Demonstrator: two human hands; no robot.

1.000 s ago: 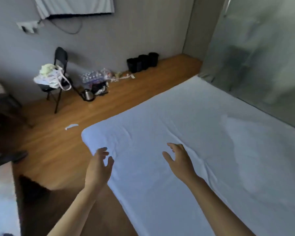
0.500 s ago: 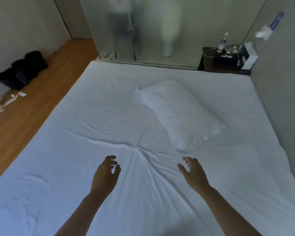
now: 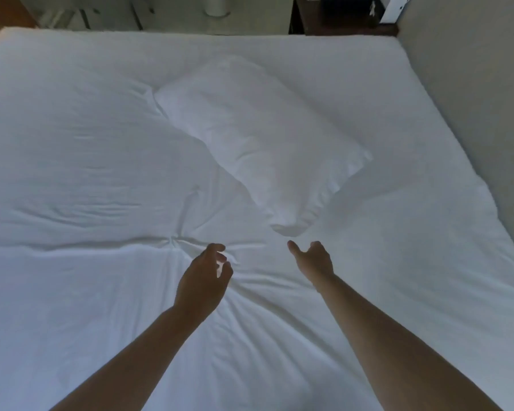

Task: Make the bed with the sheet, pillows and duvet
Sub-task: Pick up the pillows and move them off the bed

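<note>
Head view: a white sheet (image 3: 86, 292) is spread over the whole bed, pretty wrinkled, with creases bunched into a knot near the middle. One white pillow (image 3: 258, 143) is laid diagonally on it, toward the right. Both arms are stretched out above the sheet. The left hand (image 3: 202, 280) is loosely curled with nothing held; the right hand (image 3: 312, 261) is relaxed too, just short of the pillow's near corner. A dark nightstand (image 3: 339, 16) is seen past the bed's far edge.

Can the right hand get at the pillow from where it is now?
Probably yes: the right hand hovers open just short of the pillow, whose near corner points toward it, and only bare sheet lies between them.
</note>
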